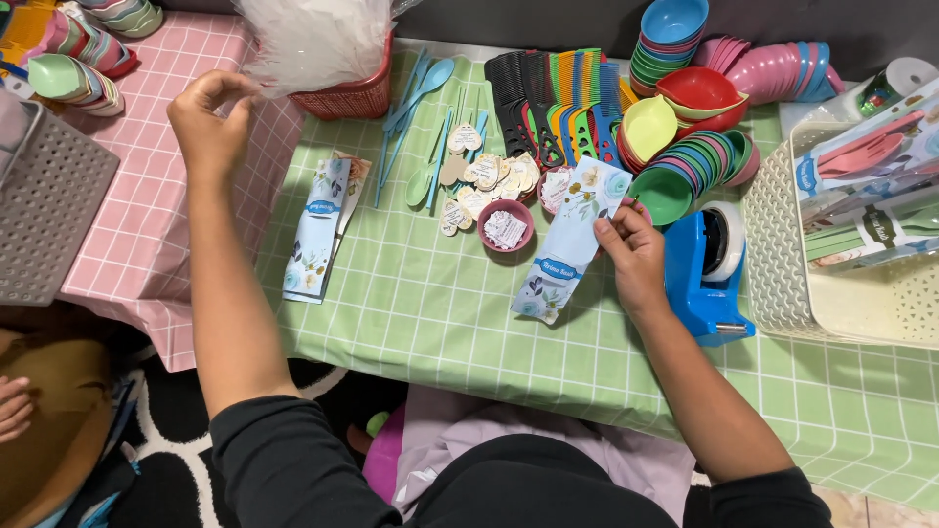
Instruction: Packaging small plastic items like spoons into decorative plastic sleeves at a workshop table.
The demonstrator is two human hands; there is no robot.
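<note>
Your right hand [634,256] is pinching the floral card [570,240] by its edge, fingers curled snug, low over the green cloth [440,323] just left of the blue tape dispenser [702,269]. That thin grip could let it slide off onto the little pink bowl [506,225] of tags. Your left hand [208,125] is up by the red basket [347,96], fingertips pinched on a clear bag [308,44], so a hard tug might drag the whole bunch out.

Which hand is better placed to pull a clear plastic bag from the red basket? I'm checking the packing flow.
Left. The left hand already pinches the clear plastic bags bunched in the red basket; the right hand is busy holding the long floral paper card.
</note>
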